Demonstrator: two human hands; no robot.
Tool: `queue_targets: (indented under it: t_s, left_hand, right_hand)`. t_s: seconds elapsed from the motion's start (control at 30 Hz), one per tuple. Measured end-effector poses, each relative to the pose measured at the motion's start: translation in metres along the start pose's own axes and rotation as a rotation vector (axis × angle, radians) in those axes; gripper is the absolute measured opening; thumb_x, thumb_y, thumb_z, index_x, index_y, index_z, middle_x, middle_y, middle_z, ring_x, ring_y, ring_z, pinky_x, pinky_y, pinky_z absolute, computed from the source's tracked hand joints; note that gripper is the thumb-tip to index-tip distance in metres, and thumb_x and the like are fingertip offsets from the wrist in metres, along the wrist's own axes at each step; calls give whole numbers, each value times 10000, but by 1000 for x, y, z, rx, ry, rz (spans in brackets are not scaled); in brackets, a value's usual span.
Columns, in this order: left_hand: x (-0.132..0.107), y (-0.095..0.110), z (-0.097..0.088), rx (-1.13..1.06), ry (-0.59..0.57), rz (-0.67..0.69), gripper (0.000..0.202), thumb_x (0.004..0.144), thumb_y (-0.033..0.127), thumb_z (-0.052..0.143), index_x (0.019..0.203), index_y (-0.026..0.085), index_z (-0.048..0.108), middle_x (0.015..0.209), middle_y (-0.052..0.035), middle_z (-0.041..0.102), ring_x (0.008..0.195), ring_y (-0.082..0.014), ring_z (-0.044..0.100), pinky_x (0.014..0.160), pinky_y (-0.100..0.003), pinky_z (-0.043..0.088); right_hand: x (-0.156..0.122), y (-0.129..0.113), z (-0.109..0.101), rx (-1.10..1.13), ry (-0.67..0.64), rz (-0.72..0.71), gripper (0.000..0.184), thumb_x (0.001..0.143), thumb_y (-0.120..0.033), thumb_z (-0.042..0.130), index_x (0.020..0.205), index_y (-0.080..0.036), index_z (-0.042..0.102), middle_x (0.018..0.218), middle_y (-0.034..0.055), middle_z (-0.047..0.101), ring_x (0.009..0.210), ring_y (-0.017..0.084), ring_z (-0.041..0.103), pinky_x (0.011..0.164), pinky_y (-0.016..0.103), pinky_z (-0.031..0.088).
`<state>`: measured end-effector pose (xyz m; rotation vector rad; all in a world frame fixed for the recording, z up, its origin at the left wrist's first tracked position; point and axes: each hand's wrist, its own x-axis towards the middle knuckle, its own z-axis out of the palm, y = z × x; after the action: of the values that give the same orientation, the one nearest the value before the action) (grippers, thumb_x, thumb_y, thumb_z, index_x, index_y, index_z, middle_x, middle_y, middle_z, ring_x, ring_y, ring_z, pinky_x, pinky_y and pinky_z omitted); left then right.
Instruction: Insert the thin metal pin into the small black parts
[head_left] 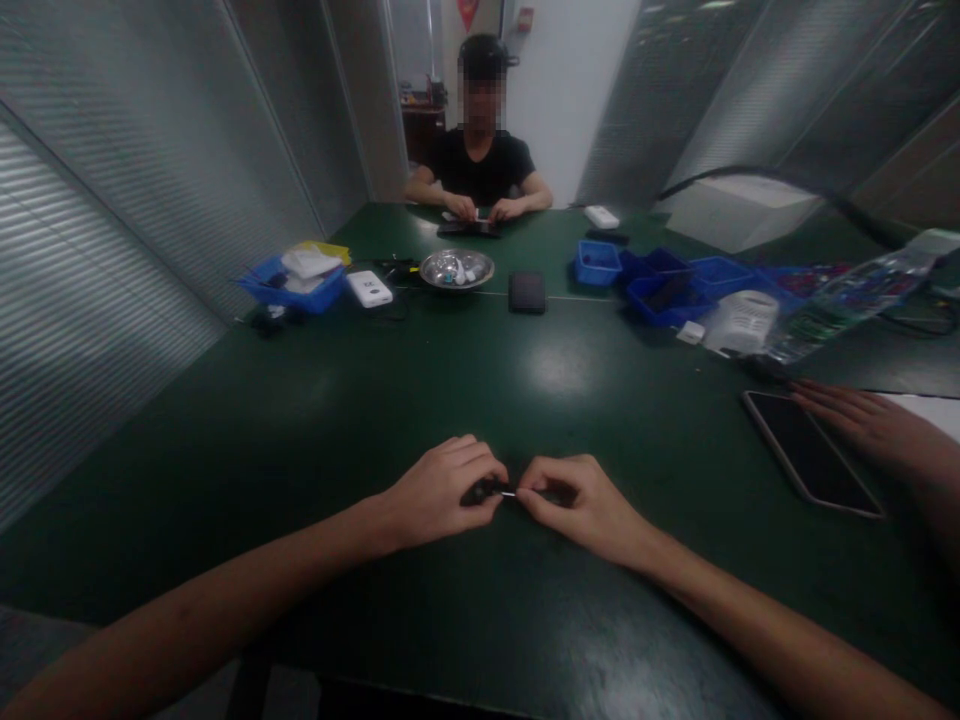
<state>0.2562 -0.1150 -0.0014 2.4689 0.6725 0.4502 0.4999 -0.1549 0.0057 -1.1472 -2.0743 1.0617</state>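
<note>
My left hand (442, 490) and my right hand (574, 502) rest close together on the dark green table (337, 420), both pinched. Between their fingertips runs a small dark tool with a thin metal tip (495, 492). The left fingers grip its dark end and the right fingers pinch the metal end. What exactly it is I cannot make out.
A co-worker's hand (870, 425) lies beside a dark phone (810, 455) at the right. Across the table sits a person in black (480, 165). Mid-table hold a metal bowl (456, 268), a black box (527, 292), blue trays (660, 280), a white device (369, 288).
</note>
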Motion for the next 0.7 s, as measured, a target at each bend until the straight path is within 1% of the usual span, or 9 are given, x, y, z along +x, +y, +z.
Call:
queue_targets:
  t_s: [0.17,0.27,0.37,0.47,0.53,0.57,0.63,0.7]
  left_hand:
    - [3,2,-1,13,0,-5,181,940,229,624,1109,167,646,1036,-77,660,979,-225,566,865,-349,447]
    - [-1,4,-2,15,-20,-4,190,949,223,619,1128,168,650,1057,-86,657,991,-228,570,880,-355,464]
    - [-16,7,-7,-3,-62,12,237,975,189,587,1204,177,647,1131,-96,651,1051,-223,578,927,-355,483]
    - [-41,4,-17,-42,-92,-6,306,1002,152,549,1288,218,636,1214,-91,638,1120,-202,585,972,-340,499]
    - [-58,-8,-28,-39,-78,-46,333,1010,146,527,1308,246,638,1242,-86,631,1134,-193,594,985,-340,511]
    - [-66,-17,-35,-23,-59,-76,339,1014,154,515,1314,254,639,1254,-86,627,1137,-194,598,990,-348,516]
    - [-79,-44,-54,31,7,-160,333,1025,204,493,1321,254,637,1269,-89,625,1142,-206,604,998,-375,520]
    - [-92,-77,-78,112,80,-284,326,1027,296,501,1319,244,637,1300,-95,621,1183,-235,590,1031,-415,499]
  right_hand:
    - [-1,3,-2,11,23,19,238,978,-321,603,812,-171,687,689,-17,601,616,121,515,594,246,374]
    - [-1,3,-2,19,39,39,252,982,-335,598,815,-169,689,695,-8,613,617,124,517,585,246,376]
    - [-1,3,-3,24,41,46,251,980,-338,602,819,-168,693,680,-9,604,609,123,512,575,247,372]
    - [0,4,-3,39,33,56,254,982,-347,603,829,-169,698,683,-10,597,608,121,510,569,245,373]
    - [-1,5,-4,49,25,62,256,983,-357,604,836,-171,699,689,-10,597,609,119,514,565,242,377]
    - [-1,6,-4,50,24,60,257,982,-361,606,833,-171,697,689,-10,596,609,119,516,563,241,378]
    - [-2,6,-4,45,21,56,254,982,-359,606,836,-172,697,694,-9,601,612,119,521,568,242,383]
    - [-3,6,-4,37,24,55,250,981,-352,606,836,-171,698,699,-8,606,613,119,520,572,244,382]
